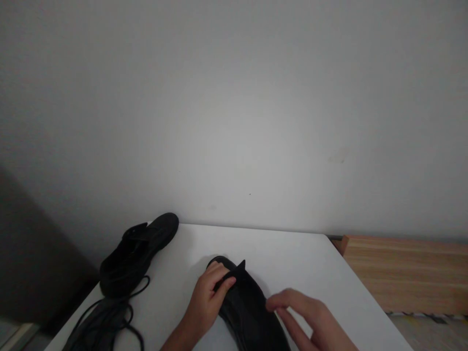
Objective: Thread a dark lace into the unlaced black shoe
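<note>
A black shoe (252,307) lies on the white table in front of me, its rounded end pointing away. My left hand (208,292) is closed on a dark flap (239,268) of this shoe, the thumb on the near side and the fingers over the shoe's far end. My right hand (303,312) is at the shoe's right edge, its index finger and thumb bent together at the tips. Whatever may be between those tips is too dark to make out. The near end of the shoe runs out of view at the bottom.
A second black shoe (135,253) stands at the table's (292,243) left edge, its flap raised. Black laces (127,312) lie loosely over a dark item (93,326) at bottom left. A pale wall (248,122) rises behind; wooden boards (402,273) are at right.
</note>
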Demonstrator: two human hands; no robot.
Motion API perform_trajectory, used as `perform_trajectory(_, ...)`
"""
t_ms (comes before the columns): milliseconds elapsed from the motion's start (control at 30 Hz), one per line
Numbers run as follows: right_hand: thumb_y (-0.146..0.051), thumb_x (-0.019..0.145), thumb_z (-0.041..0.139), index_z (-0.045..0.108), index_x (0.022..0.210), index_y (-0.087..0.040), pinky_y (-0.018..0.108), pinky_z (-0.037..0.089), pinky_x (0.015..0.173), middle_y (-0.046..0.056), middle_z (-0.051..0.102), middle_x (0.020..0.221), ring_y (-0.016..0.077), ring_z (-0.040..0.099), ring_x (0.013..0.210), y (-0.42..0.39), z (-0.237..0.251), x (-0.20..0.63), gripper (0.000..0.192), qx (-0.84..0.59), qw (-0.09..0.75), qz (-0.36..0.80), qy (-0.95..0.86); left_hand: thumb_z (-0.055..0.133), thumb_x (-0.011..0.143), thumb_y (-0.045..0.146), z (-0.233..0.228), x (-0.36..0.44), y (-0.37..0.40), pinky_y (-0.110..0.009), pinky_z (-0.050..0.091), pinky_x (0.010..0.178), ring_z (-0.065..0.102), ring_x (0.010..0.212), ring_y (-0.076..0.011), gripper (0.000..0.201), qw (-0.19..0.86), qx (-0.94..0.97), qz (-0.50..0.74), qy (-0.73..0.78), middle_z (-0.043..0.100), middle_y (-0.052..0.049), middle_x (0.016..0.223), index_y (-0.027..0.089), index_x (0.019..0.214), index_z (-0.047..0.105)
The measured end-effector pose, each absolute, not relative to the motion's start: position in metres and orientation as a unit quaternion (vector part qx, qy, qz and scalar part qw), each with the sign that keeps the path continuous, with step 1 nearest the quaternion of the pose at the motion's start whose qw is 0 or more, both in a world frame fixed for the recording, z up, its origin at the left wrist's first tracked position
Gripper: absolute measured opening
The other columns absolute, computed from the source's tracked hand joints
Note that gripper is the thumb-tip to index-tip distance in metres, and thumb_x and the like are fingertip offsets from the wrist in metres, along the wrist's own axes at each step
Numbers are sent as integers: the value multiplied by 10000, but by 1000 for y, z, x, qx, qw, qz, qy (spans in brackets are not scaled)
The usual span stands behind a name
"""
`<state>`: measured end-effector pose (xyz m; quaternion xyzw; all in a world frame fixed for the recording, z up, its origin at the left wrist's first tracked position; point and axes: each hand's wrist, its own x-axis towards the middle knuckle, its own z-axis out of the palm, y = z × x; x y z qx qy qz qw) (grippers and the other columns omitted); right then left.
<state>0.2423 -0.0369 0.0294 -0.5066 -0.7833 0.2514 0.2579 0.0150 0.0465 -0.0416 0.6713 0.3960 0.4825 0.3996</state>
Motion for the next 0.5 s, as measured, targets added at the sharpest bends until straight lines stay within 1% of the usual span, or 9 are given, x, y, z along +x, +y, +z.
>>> perform_trajectory(33,-200,986,431,643,1104,-229,272,540,881,67,745,1063,186,701,1009,-34,32,245,244,-530,279,257,-758,616,906,334,-40,15,47,-286,404,706,541,741,-213,289,400,678,478,389,575,-21,689,202,651,650)
perform_trajectory(67,-197,962,457,613,1108,-224,279,551,853,71,728,1060,190,698,990,-32,33,247,215,-552,276,274,-738,603,915,337,-39,16,46,-291,404,708,539,744,-217,296,400,683,475,385,579,-24,692,203,655,651)
perform_trajectory(100,-179,918,506,585,1109,-223,275,559,805,64,713,1043,188,699,938,-30,33,247,212,-570,253,302,-721,593,923,339,-39,17,46,-296,406,710,538,745,-218,301,401,684,473,384,583,-26,697,204,661,651)
perform_trajectory(200,-96,733,625,523,1054,-224,259,532,705,14,668,959,160,662,775,-25,28,240,360,-599,150,387,-685,585,930,339,-41,19,46,-312,427,763,558,798,-229,262,402,676,477,392,625,-39,760,206,720,673)
perform_trajectory(267,-77,683,640,489,961,-229,245,492,668,-14,633,899,143,613,736,-24,21,230,352,-592,124,432,-669,589,923,333,-44,19,47,-329,439,826,582,866,-241,211,405,663,484,404,655,-50,831,206,785,686)
perform_trajectory(333,-76,666,640,454,902,-236,218,434,602,-34,590,841,130,561,719,-21,11,218,341,-559,144,489,-654,590,914,335,-47,17,48,-342,448,855,597,899,-247,184,411,647,487,419,662,-55,873,201,832,685)
perform_trajectory(400,-86,640,665,418,862,-246,199,352,535,-67,536,746,114,497,658,-19,-1,207,369,-522,169,545,-634,594,907,350,-48,16,49,-346,463,852,610,891,-246,190,421,633,485,432,657,-51,870,194,833,675)
perform_trajectory(433,-93,626,683,398,839,-251,201,321,523,-86,505,692,107,462,618,-18,-7,202,390,-515,177,555,-629,593,907,360,-47,16,49,-345,471,845,615,881,-244,203,429,629,481,436,654,-48,860,193,820,669)
perform_trajectory(500,-106,625,695,368,800,-258,217,309,536,-98,480,645,106,431,592,-17,-14,195,401,-519,193,537,-637,583,912,380,-44,16,48,-345,483,845,626,882,-244,230,444,622,471,440,656,-44,852,193,803,661)
